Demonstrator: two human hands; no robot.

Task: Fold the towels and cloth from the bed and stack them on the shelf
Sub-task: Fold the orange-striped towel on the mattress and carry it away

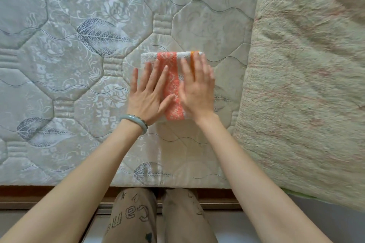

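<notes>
Both the left hand (pixel 147 96) and right hand (pixel 197 89) lie flat, fingers spread, holding nothing, atop the folded towel (pixel 172 85) beside the blanket (pixel 306 85); lifting carelessly could unfold it.

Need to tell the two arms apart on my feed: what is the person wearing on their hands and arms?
Both forearms are bare, no sleeves in view, and neither hand wears gloves. The left hand has a smooth pale blue-green bangle on its wrist, with what looks like a darker beaded bracelet beside it. The right hand and its wrist carry nothing visible.
</notes>
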